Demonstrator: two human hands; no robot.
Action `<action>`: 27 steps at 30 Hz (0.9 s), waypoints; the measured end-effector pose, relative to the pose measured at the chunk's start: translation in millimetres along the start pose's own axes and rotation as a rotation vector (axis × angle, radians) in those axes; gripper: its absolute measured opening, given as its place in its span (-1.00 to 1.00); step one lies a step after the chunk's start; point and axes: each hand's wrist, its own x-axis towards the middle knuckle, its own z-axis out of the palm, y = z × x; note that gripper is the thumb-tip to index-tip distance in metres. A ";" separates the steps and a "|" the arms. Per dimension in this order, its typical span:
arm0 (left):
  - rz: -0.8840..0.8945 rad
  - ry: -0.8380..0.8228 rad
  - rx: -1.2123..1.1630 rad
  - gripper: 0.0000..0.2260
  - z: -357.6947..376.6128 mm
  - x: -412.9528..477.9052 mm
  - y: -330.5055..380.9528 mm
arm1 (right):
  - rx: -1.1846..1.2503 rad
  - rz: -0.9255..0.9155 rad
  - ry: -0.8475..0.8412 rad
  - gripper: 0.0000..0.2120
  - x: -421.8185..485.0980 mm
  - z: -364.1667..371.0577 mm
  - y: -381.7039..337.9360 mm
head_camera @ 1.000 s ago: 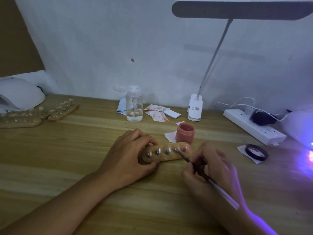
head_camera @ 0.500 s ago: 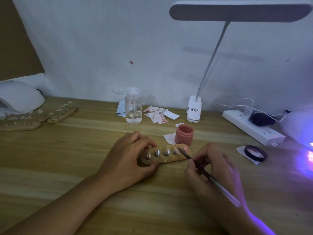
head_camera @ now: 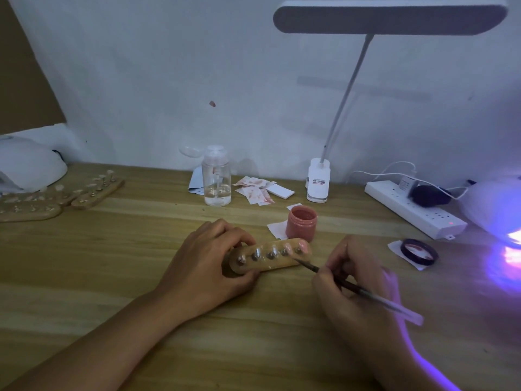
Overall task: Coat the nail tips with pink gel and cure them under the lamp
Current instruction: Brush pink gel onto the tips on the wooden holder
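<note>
Head view: brush [head_camera: 357, 289] at holder [head_camera: 282, 263] edge

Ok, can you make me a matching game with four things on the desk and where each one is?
Things:
1 brush
2 wooden nail holder
3 pink gel jar
4 clear bottle

Places:
A open, just behind the holder
B near the wall, beside stained paper scraps
C gripped by the left hand
D pinched in the right hand

Pairs: 1-D, 2-C, 3-A, 4-B.

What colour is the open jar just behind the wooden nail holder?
Dusty salmon pink, both the jar and the gel inside it. The head view, the only one, shows it clearly.
</note>
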 end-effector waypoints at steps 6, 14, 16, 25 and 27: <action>0.001 0.000 0.001 -0.62 -0.1 -0.2 0.1 | 0.018 0.002 -0.054 -0.78 1.4 0.9 -1.1; -0.005 0.008 -0.001 -0.63 0.2 -0.4 0.1 | 0.011 -0.031 -0.079 -0.80 2.0 1.4 -2.0; -0.004 0.008 0.002 -0.63 -0.1 -0.6 -0.2 | 0.021 -0.033 -0.047 -0.87 0.5 -0.6 -3.7; 0.009 0.028 0.010 -0.66 -1.7 -0.9 1.2 | 0.065 0.024 0.098 -0.81 6.8 -6.8 0.1; 0.001 0.036 0.019 -0.66 -1.9 -0.8 0.6 | 0.017 0.018 0.050 -0.82 6.4 -8.4 -0.3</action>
